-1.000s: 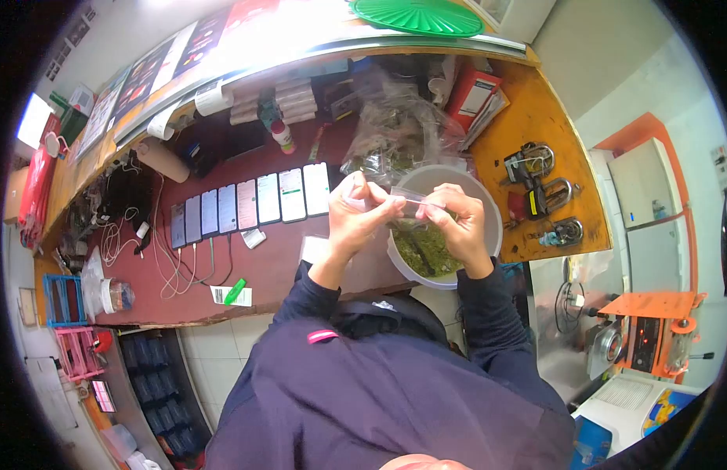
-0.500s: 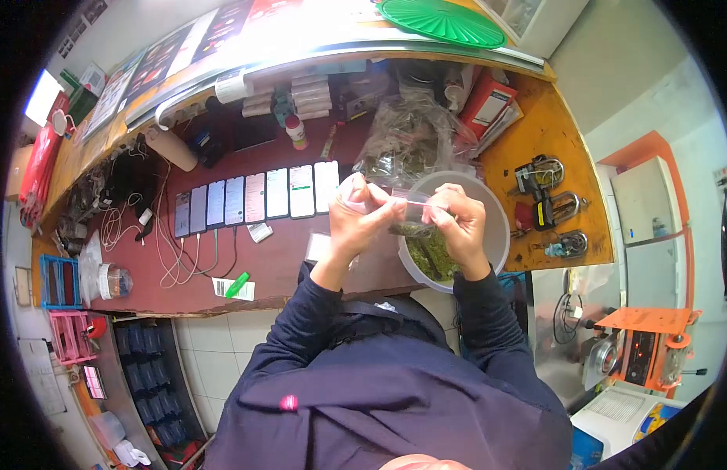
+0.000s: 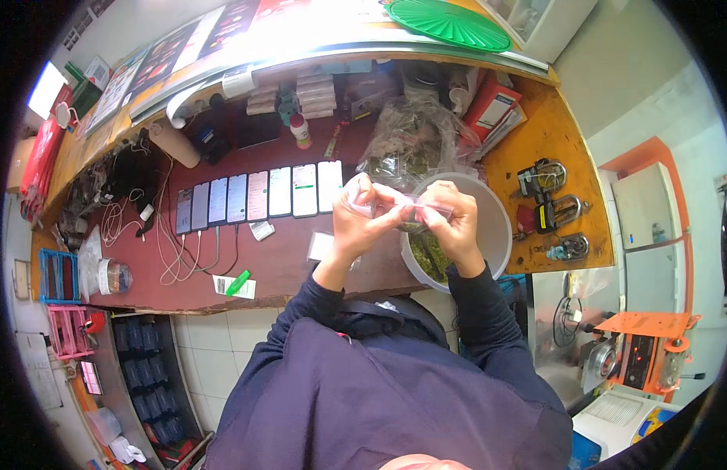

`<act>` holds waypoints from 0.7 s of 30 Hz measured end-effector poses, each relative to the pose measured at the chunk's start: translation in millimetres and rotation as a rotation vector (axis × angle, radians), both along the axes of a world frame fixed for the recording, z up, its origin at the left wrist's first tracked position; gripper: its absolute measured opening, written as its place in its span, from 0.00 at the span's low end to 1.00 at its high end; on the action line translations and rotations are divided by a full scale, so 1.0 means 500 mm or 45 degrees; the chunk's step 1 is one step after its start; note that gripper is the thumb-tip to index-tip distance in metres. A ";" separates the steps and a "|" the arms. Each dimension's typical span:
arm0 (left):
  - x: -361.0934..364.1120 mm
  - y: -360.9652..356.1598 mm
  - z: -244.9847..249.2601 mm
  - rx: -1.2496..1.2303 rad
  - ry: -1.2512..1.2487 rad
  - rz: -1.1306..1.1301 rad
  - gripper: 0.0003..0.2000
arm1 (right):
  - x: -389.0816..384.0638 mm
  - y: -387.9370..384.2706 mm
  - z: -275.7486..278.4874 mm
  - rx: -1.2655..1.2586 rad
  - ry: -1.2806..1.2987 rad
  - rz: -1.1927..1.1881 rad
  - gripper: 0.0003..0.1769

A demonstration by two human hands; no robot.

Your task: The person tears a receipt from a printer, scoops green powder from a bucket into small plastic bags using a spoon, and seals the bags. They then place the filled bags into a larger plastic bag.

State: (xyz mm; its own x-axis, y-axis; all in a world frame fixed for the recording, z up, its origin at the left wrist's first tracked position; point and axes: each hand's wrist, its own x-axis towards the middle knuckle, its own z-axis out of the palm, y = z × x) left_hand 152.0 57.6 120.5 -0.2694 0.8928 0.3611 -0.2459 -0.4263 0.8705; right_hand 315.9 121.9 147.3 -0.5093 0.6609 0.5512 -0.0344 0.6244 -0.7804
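My left hand [image 3: 365,218] and my right hand [image 3: 453,223] meet over the near side of a white round bucket [image 3: 501,227]. Both pinch a small clear plastic bag [image 3: 415,207] stretched between the fingertips, with a pinkish edge strip. Something pale [image 3: 363,208] is tucked in the curled fingers of my left hand. Below the hands, dried green leafy material [image 3: 428,257] lies inside the bucket. A small white packet [image 3: 320,245] is on the table just left of my left wrist.
A row of several lit phones [image 3: 257,196] lies left of my hands, with charging cables [image 3: 169,258]. Behind the bucket sits a heap of clear plastic bags [image 3: 402,137]. Padlocks [image 3: 558,211] rest at the right. A green marker [image 3: 238,283] lies near the front edge.
My hands have come closer together, and less of the plastic bag shows between them. The right hand has shifted slightly left. The view has tilted a little.
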 end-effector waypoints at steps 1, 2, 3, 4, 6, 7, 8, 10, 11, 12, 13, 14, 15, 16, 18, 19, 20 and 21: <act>0.000 -0.002 0.002 -0.030 0.041 0.013 0.25 | -0.002 0.001 0.001 0.028 -0.020 -0.002 0.05; 0.002 -0.003 0.000 -0.029 0.041 0.015 0.25 | -0.004 0.001 -0.001 0.029 -0.021 0.000 0.05; 0.005 -0.004 -0.002 -0.035 -0.022 0.008 0.25 | -0.006 0.000 -0.004 0.024 -0.024 0.011 0.05; 0.007 -0.003 -0.004 -0.041 -0.084 0.001 0.25 | -0.009 0.001 -0.008 0.020 -0.028 0.022 0.05; 0.011 -0.001 -0.007 -0.025 -0.067 0.026 0.24 | -0.015 0.003 -0.023 0.000 -0.010 0.029 0.05; 0.013 -0.001 -0.009 -0.010 -0.051 0.050 0.24 | -0.017 0.003 -0.028 -0.022 0.007 0.035 0.05; 0.013 0.000 -0.013 -0.009 -0.053 0.052 0.24 | -0.018 0.003 -0.030 -0.021 0.005 0.038 0.05; 0.011 0.004 -0.017 0.059 0.011 0.126 0.24 | -0.023 0.000 -0.027 -0.057 0.008 0.048 0.06; 0.005 0.002 -0.018 0.059 0.011 0.127 0.24 | -0.022 -0.001 -0.024 -0.057 0.008 0.050 0.06; -0.003 -0.002 -0.013 0.017 0.010 0.107 0.24 | -0.017 -0.002 -0.019 -0.104 0.014 0.056 0.07; -0.010 -0.005 -0.006 -0.024 0.009 0.087 0.23 | -0.011 -0.001 -0.016 -0.150 0.021 0.063 0.07; -0.016 -0.013 0.001 -0.019 -0.238 -0.005 0.23 | -0.008 0.003 -0.015 -0.150 0.019 0.064 0.07; -0.028 -0.016 0.000 -0.030 -0.239 -0.022 0.23 | -0.005 0.006 -0.014 -0.194 0.037 0.121 0.08; -0.031 -0.016 -0.003 -0.031 -0.292 -0.041 0.23 | -0.004 0.007 -0.014 -0.239 0.056 0.178 0.09; -0.040 -0.014 -0.016 -0.036 -0.348 -0.056 0.23 | -0.015 0.004 -0.020 -0.438 0.125 0.210 0.10; -0.049 -0.009 -0.028 -0.142 -0.359 -0.050 0.22 | -0.023 0.005 -0.024 -0.635 0.197 0.245 0.10; -0.058 -0.002 -0.040 -0.246 -0.368 -0.043 0.21 | -0.028 0.018 -0.026 -0.634 0.152 0.197 0.10; -0.065 0.009 -0.050 -0.283 -0.390 -0.073 0.16 | -0.035 0.042 -0.028 -0.633 0.107 0.148 0.11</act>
State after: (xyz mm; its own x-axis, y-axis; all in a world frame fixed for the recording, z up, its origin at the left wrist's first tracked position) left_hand 119.7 62.0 95.5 -0.2824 0.9569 0.0678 -0.5267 -0.2138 0.8227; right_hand 298.4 142.7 133.3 -0.5624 0.7950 0.2273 -0.1567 0.1675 -0.9734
